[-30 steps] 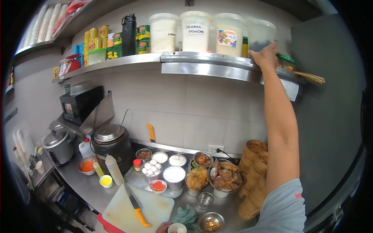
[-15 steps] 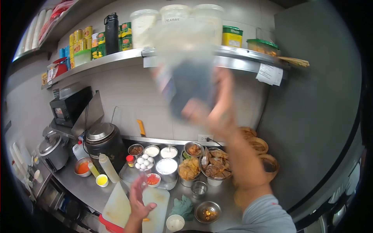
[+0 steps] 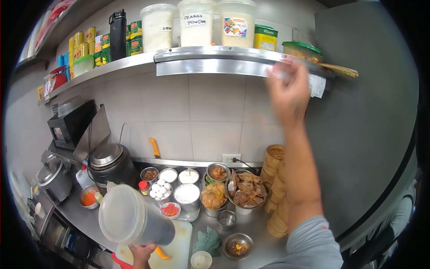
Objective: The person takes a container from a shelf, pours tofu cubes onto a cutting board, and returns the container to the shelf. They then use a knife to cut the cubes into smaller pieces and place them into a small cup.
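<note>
**Right arm [image 3: 304, 179] raised, left hand [image 3: 141, 253] low and gripping**

The right arm rises from the lower right, only slightly bent, its forearm near vertical. A short grey sleeve [image 3: 312, 237] covers the upper arm; below the hem the skin is bare. The right hand [image 3: 290, 87] is free at the top of the reach, fingers loosely curled and blurred, so their exact spread could not be verified. The left hand is near the bottom edge in a supporting grip from below, one digit extended to the right and the others partly hidden. The left wrist [image 3: 142, 265] enters from the bottom edge, roughly upright.
</note>
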Demonstrator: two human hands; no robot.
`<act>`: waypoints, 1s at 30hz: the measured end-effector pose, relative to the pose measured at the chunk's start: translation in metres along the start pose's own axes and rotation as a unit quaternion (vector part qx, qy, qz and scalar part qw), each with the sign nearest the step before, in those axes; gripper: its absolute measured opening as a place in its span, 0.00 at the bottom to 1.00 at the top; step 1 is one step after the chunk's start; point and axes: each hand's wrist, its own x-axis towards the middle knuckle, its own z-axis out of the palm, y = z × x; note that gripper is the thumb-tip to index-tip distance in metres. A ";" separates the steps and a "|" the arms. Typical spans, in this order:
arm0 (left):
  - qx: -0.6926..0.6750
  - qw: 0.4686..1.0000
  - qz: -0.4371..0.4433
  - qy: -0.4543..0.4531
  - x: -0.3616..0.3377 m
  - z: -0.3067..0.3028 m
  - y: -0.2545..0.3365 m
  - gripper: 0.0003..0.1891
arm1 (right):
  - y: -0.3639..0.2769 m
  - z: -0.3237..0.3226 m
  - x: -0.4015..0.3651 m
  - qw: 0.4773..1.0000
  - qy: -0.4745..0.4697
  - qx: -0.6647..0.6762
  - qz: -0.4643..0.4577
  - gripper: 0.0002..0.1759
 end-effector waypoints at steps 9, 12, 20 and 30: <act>0.358 0.917 -0.173 -0.031 -0.021 -0.115 -0.057 0.41 | 0.155 0.057 0.198 0.899 -0.131 -0.394 0.141 0.54; 0.548 0.788 -0.273 0.063 -0.019 -0.107 -0.049 0.52 | 0.181 0.073 0.210 0.866 -0.163 -0.443 0.165 0.64; 0.623 0.744 -0.216 0.108 -0.035 -0.147 -0.111 0.59 | 0.209 0.097 0.240 0.802 -0.271 -0.488 0.213 0.70; 0.317 0.934 -0.099 0.130 -0.014 -0.111 -0.105 0.55 | 0.230 0.098 0.250 0.793 -0.305 -0.467 0.246 0.66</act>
